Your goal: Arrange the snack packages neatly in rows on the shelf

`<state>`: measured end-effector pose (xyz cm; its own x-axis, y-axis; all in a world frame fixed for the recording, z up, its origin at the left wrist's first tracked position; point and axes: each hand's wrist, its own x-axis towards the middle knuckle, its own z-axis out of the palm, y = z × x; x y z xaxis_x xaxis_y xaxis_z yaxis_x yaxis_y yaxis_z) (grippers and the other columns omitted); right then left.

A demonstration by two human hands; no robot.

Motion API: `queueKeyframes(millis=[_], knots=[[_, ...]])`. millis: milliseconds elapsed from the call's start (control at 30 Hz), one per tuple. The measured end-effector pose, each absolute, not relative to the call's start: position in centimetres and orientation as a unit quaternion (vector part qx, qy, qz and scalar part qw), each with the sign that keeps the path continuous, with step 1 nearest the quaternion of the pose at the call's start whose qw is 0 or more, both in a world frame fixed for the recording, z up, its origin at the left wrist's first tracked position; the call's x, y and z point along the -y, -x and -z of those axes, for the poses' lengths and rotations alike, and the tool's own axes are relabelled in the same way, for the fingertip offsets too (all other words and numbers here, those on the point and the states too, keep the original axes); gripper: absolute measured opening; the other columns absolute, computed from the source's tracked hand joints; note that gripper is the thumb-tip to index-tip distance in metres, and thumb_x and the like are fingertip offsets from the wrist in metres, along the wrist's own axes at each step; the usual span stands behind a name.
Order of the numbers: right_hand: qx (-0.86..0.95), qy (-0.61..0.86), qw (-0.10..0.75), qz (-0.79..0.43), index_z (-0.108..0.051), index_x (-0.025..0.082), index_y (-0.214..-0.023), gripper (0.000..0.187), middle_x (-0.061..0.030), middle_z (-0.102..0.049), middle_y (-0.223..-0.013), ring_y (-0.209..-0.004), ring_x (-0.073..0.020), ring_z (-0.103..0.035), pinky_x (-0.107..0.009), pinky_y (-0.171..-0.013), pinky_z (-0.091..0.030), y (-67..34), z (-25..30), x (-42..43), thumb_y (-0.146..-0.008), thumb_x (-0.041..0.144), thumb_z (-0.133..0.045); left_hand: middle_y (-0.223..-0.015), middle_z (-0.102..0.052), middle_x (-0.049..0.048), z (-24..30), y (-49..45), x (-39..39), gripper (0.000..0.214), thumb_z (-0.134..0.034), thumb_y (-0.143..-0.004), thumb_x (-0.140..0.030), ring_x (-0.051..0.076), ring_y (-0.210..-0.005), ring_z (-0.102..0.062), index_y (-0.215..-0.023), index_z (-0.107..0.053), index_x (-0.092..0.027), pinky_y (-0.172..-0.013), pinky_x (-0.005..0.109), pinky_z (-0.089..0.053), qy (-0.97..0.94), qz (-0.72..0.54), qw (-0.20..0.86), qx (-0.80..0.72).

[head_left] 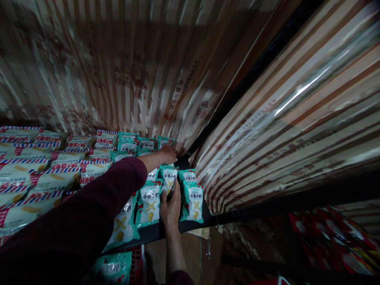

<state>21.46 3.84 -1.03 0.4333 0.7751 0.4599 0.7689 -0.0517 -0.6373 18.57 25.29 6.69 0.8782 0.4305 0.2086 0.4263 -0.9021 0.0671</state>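
Rows of teal-and-white snack bags [150, 202] with dark lettering stand on a dark shelf. My left hand [168, 154] stretches across the back rows near the shelf's right corner. Its fingers point right and look extended, partly over the bags; their tips are hard to make out in the dim light. Nearer to me, my right hand [171, 208] reaches up from below. Its thumb and fingers lie on either side of one teal snack bag [169, 174], whose lower part the hand hides. Just right of that hand stands another teal bag [192, 202].
White snack bags [59, 174] with red lettering and striped edges fill the shelf's left side. Striped plastic sheeting [142, 71] hangs behind, and more sheeting [285, 118] covers the right. A dark frame post [237, 95] slants between them. Red packs [332, 237] sit low on the right.
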Motion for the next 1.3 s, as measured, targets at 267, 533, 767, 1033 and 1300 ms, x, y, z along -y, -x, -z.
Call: queueKeyframes(millis=[267, 533, 767, 1033, 1300], knots=[[0.53, 0.726, 0.437, -0.011, -0.035, 0.009, -0.143, 0.06, -0.0204, -0.045, -0.142, -0.132, -0.0298, -0.041, -0.05, -0.105, -0.038, -21.6, 1.2, -3.8, -0.09, 0.037, -0.042, -0.143, -0.047, 0.0083, -8.6, -17.4, -24.9, 0.036, -0.041, -0.094, -0.031, 0.022, -0.134, -0.037, -0.126, -0.056, -0.021, -0.112, 0.044, -0.021, -0.963, -0.092, 0.01, -0.251], [0.516, 0.736, 0.438, -0.018, -0.036, 0.005, -0.142, 0.067, -0.0231, -0.044, -0.141, -0.132, -0.0318, -0.041, -0.05, -0.106, -0.036, -21.8, 1.0, -3.4, -0.087, 0.043, -0.047, -0.14, -0.048, 0.013, -11.8, -12.1, -24.3, 0.035, -0.042, -0.09, -0.017, 0.023, -0.132, -0.041, -0.121, -0.057, -0.013, -0.106, 0.034, -0.034, -0.936, -0.095, 0.033, -0.338], [0.525, 0.73, 0.436, -0.005, -0.039, 0.009, -0.141, 0.06, -0.0204, -0.047, -0.139, -0.13, -0.0295, -0.044, -0.048, -0.105, -0.037, -22.0, 1.1, -3.2, -0.089, 0.038, -0.044, -0.138, -0.051, 0.0096, -13.4, -6.9, -16.4, 0.029, -0.048, -0.089, -0.018, 0.022, -0.131, -0.044, -0.112, -0.064, -0.017, -0.109, 0.031, -0.033, -0.955, -0.073, 0.052, -0.281], [0.541, 0.708, 0.453, 0.033, -0.04, 0.009, -0.139, 0.056, -0.0218, -0.048, -0.138, -0.13, -0.0296, -0.043, -0.051, -0.104, -0.039, -21.9, 1.5, -3.0, -0.092, 0.039, -0.039, -0.142, -0.048, 0.0109, -12.0, -3.2, -5.2, 0.036, -0.051, -0.086, -0.019, 0.025, -0.14, -0.029, -0.121, -0.06, -0.019, -0.115, 0.039, -0.028, -0.972, -0.162, 0.082, -0.147], [0.56, 0.699, 0.442, 0.045, -0.056, 0.009, -0.124, 0.045, -0.0193, -0.051, -0.136, -0.129, -0.0265, -0.045, -0.047, -0.105, -0.04, -21.2, 0.1, -1.8, -0.094, 0.035, -0.035, -0.149, -0.036, 0.0132, -7.9, -1.6, 2.1, 0.036, -0.049, -0.09, -0.02, 0.026, -0.143, -0.021, -0.125, -0.057, -0.019, -0.116, 0.048, -0.023, -0.96, -0.194, 0.061, -0.19]])
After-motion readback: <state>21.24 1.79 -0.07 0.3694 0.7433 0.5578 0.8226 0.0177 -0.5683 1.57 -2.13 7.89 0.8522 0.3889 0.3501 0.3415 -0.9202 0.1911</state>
